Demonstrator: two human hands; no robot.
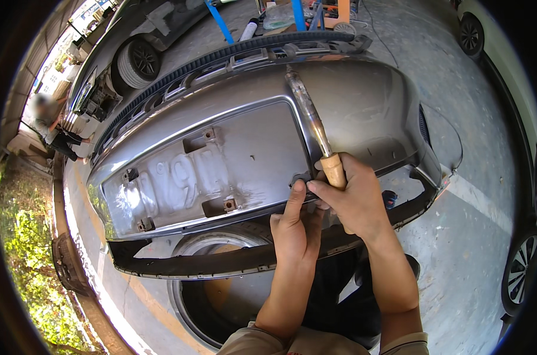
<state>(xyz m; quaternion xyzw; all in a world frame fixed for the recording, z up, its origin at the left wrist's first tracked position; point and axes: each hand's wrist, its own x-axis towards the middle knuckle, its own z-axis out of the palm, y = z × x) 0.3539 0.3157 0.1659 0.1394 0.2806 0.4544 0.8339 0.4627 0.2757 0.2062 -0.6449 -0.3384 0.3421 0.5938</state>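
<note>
A grey car bumper (363,94) lies in front of me, with a recessed plate area facing up. My right hand (360,192) is wrapped round the wooden handle of a soldering iron (315,121), whose long metal shaft points away over the bumper. The thumb of that hand reaches toward a small dark piece (301,177) at the corner of the recess. My left hand (295,228) grips the recess's near edge, its thumb on top beside the dark piece and its other fingers partly hidden below.
A tire (182,296) lies under the bumper. Blue stands (299,15) and loose tools are at the back. Parked cars stand at the far left (162,29) and along the right (505,77). Another person (52,127) is at the left. A thin cable (459,142) runs along the floor.
</note>
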